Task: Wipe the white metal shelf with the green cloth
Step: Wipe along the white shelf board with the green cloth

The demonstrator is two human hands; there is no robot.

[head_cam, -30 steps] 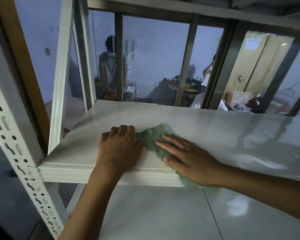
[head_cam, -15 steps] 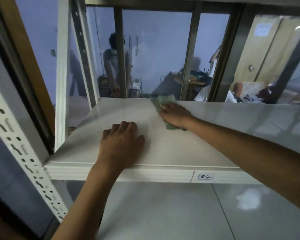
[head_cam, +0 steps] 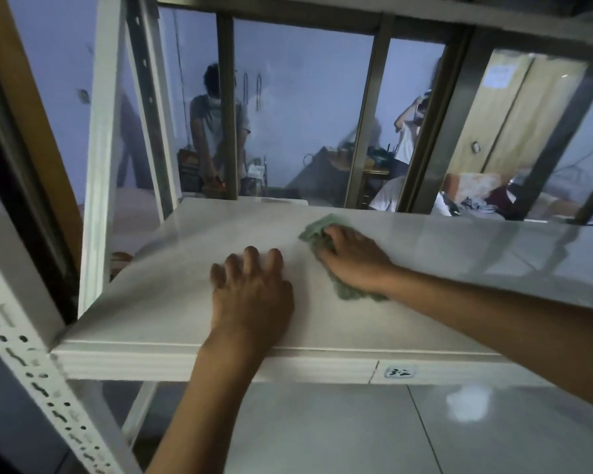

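Note:
The white metal shelf [head_cam: 172,289] spans the middle of the head view, with a small label on its front lip. My right hand [head_cam: 351,258] presses flat on the green cloth [head_cam: 317,230], which lies on the shelf a little behind its middle; cloth shows beyond the fingertips and beside the wrist. My left hand [head_cam: 252,295] rests palm down on the shelf near the front edge, fingers slightly spread, holding nothing, just left of the cloth.
A perforated white upright [head_cam: 31,371] stands at the front left corner, another white post [head_cam: 100,165] behind it. A lower shelf [head_cam: 322,432] lies beneath. Behind the rack are metal window bars [head_cam: 365,131] and people in a room.
My right hand has drawn the cloth from the shelf's back edge partway toward me, after pushing it away from the front edge. The left hand stays put, fingers spreading a little.

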